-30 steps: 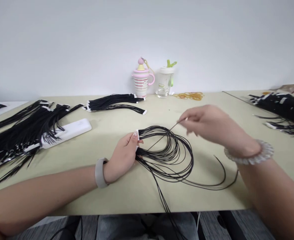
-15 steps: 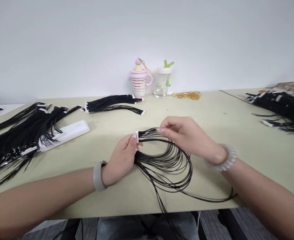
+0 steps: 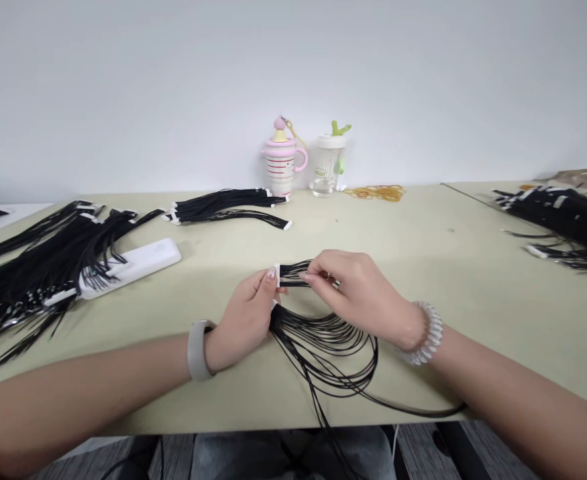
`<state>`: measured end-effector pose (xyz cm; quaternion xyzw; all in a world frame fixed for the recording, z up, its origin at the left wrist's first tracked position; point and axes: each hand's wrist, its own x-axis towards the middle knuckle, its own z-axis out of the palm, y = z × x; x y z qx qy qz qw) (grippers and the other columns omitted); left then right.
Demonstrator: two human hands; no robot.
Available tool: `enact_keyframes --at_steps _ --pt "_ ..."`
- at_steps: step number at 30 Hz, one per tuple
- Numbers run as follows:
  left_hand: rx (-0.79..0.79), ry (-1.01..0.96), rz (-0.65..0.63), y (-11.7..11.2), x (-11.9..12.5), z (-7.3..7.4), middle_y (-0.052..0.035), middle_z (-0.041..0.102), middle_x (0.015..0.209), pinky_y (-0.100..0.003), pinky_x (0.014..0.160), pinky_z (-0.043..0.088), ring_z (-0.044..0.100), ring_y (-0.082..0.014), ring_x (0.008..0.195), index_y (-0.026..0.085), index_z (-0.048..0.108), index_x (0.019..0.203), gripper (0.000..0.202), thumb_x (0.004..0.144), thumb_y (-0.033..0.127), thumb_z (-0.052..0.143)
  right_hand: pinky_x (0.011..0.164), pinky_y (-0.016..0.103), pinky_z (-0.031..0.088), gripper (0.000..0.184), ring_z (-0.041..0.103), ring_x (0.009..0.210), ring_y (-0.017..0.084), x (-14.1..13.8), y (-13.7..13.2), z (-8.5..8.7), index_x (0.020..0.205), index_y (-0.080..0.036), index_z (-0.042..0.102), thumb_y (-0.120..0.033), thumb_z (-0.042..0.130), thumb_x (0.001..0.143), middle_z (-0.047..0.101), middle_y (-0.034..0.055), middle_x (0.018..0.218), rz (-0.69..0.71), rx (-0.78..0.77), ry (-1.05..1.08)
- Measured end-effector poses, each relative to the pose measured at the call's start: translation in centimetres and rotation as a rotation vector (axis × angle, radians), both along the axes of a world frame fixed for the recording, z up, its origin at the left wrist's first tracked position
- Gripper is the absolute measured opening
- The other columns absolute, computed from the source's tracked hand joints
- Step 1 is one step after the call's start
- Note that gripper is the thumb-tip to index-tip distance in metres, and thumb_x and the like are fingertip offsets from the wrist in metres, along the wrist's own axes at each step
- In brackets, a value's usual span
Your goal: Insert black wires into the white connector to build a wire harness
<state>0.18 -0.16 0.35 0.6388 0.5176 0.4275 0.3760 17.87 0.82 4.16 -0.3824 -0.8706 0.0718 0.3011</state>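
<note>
A bundle of thin black wires (image 3: 343,340) loops over the table in front of me, with a white connector (image 3: 278,275) at its upper end. My left hand (image 3: 250,310) grips this wire harness by the connector, thumb on top. Just below the thumb, a second white end shows beside the fingers, partly hidden. My right hand (image 3: 358,290) pinches wires a short way right of the connector, thumb and forefinger together. Some loose wires trail over the table's front edge and off to the right.
More black harnesses (image 3: 48,267) lie at left, partly over a white flat case (image 3: 148,263). Another bunch (image 3: 223,205) lies at the back, near a pink-lidded cup (image 3: 280,167), a clear cup (image 3: 326,167) and rubber bands (image 3: 378,193). A harness pile (image 3: 568,213) is at right.
My right hand has moved left and down, closer to the connector, and now pinches the wires there. My left hand keeps its grip nearly in place.
</note>
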Motion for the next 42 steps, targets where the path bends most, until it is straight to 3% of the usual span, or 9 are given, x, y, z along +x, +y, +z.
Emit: enact_keyframes --at_steps 7,13,24,36,42 --pt "0.003 0.001 -0.001 0.0 0.0 0.1 0.0038 0.044 0.046 -0.023 0.048 0.033 0.039 -0.0109 0.045 0.018 0.048 0.066 0.038 0.088 0.046 0.033 0.067 0.025 0.037 0.019 0.050 0.072 0.013 -0.2 -0.2 -0.2 0.080 -0.014 0.054 -0.022 0.039 0.088 0.057 0.0047 0.077 -0.024 0.072 -0.140" --pt "-0.031 -0.051 -0.019 0.0 0.0 0.1 0.0038 0.043 0.049 -0.022 0.046 0.032 0.038 -0.0100 0.047 0.017 0.047 0.065 0.038 0.087 0.046 0.035 0.068 0.026 0.039 0.024 0.049 0.073 0.014 -0.1 0.2 -0.5 0.081 -0.013 0.055 -0.024 0.036 0.091 0.056 0.0061 0.077 0.036 0.167 -0.192" --pt "-0.108 -0.092 -0.043 -0.1 0.1 0.1 0.0042 0.039 0.052 -0.021 0.045 0.031 0.034 -0.0084 0.048 0.016 0.044 0.064 0.038 0.086 0.046 0.036 0.064 0.026 0.038 0.026 0.045 0.070 0.014 0.4 0.9 -1.0 0.077 -0.011 0.057 -0.013 0.034 0.089 0.055 0.0060 0.074 0.135 0.497 -0.326" --pt "-0.108 -0.071 -0.108 -0.1 -0.1 0.0 0.0039 0.041 0.055 -0.021 0.043 0.032 0.037 -0.0076 0.044 0.017 0.045 0.065 0.040 0.085 0.050 0.035 0.063 0.025 0.035 0.025 0.043 0.069 0.013 0.2 1.3 -1.5 0.076 -0.013 0.055 -0.016 0.034 0.090 0.054 0.0046 0.074 0.181 0.505 -0.334" --pt "-0.187 -0.168 -0.094 0.2 0.0 -0.5 0.0050 0.037 0.051 -0.020 0.039 0.031 0.036 -0.0077 0.041 0.017 0.048 0.068 0.039 0.083 0.052 0.039 0.063 0.024 0.035 0.014 0.045 0.071 0.013 0.7 1.7 -0.3 0.078 -0.014 0.052 -0.023 0.046 0.087 0.053 0.0036 0.075 0.107 0.346 -0.300"
